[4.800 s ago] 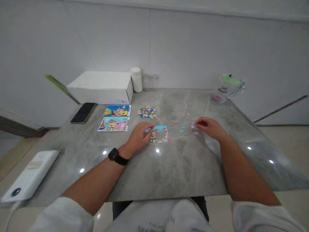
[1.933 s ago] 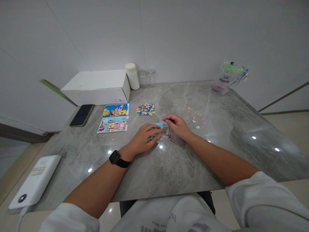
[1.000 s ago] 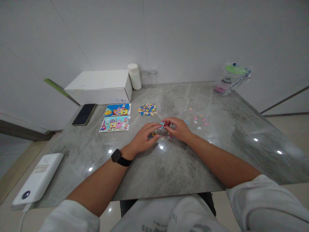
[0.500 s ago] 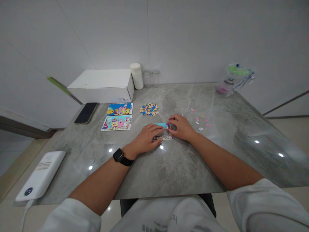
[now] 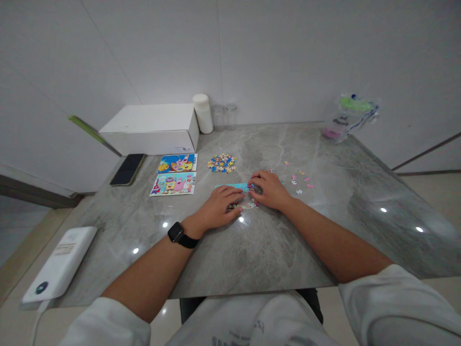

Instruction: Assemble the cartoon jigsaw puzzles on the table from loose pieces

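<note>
A partly assembled puzzle lies on the grey table, largely covered by both hands. Across its left part rests my left hand, open, fingers spread and pointing right. My right hand is curled at the puzzle's right side, fingertips together on its upper right area; anything between them is too small to make out. Loose pink and white pieces are scattered to the right of my right hand. Beyond the hands sits a pile of mixed puzzle pieces. Two cartoon picture cards lie to the left.
At the back left stand a white box, a white bottle and two clear glasses. A phone and a white power bank with a cable are on the left. A plastic bag sits back right.
The view has shifted very slightly. Both hands stay in nearly the same place on the puzzle.
</note>
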`<state>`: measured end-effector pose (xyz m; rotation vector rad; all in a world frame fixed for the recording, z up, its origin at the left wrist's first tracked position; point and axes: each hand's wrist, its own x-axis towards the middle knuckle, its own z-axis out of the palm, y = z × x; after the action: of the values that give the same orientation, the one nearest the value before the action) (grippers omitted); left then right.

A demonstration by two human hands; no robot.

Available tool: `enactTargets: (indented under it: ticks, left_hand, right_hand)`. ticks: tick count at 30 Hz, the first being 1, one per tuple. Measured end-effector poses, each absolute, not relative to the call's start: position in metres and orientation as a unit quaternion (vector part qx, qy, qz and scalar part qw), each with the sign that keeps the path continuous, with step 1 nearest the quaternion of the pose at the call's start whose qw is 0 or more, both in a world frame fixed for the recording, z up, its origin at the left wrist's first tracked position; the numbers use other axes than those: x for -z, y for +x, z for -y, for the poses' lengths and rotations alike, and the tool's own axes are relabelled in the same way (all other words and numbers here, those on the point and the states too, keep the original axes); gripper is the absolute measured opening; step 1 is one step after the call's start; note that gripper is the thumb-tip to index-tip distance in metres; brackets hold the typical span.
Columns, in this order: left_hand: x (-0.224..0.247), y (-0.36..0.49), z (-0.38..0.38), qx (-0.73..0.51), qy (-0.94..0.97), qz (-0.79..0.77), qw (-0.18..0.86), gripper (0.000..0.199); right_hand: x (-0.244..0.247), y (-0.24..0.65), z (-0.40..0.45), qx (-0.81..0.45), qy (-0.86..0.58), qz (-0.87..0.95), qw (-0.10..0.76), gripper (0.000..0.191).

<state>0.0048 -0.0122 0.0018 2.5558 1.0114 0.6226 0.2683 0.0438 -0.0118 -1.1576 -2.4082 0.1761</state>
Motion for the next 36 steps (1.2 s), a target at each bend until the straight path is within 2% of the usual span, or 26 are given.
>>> enactTargets:
  ticks: [8,22,36]
  left_hand:
    - [-0.0039,0.0052,0.0122,-0.209,0.898,-0.352,0.164,0.04]
    - [-0.0067,0.0059,0.0129,-0.21,0.893,-0.357,0.176,0.038]
    - [-0.0072,0.0055,0.0125,-0.202,0.894,-0.357,0.18,0.038]
  right_hand:
    - [0.0133,0.2662,-0.044,-0.062,-0.419,0.876,0.23,0.013]
    - [0.0134,0.2643,-0.0443,-0.062,-0.438,0.872,0.208,0.013]
    - [0.0153,0.2642,-0.0453,-0.08,-0.428,0.872,0.224,0.011]
